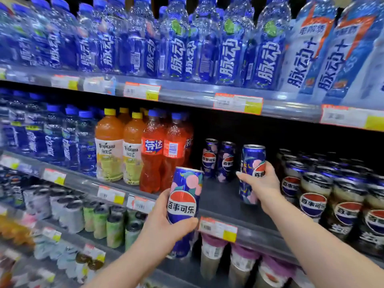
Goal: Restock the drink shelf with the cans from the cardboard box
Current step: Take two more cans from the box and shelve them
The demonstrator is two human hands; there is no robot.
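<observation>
Two slim blue Pepsi cans in play. Near can [184, 202]: clamped in your left hand [166, 223], fingers wrapped round the lower body, logo facing you, held in front of the shelf lip and not yet over the board. Far can [252, 173]: gripped by your right hand [261, 183] from its right side, upright, over the dark gap in the middle shelf [224, 196]; whether its base touches the board yet, cannot tell. Hands are well apart, each closed on its own can.

Gap layout: two matching cans [218, 161] stand at the back, just left of the far can. Red Mirinda bottles [164, 152] bound the gap on the left, the darker Pepsi can stacks [315, 196] bound it on the right. Cardboard box not in view.

To do this step well, likely: set the far can down flat in line with the back pair, logo forward, and let go only once it stands steady. Keep your wrist clear of the stacks on the right; they look easy to knock. Then bring the near can in beside or in front, keeping rows straight. Slim cans tip easily, so lower them, don't slide.
</observation>
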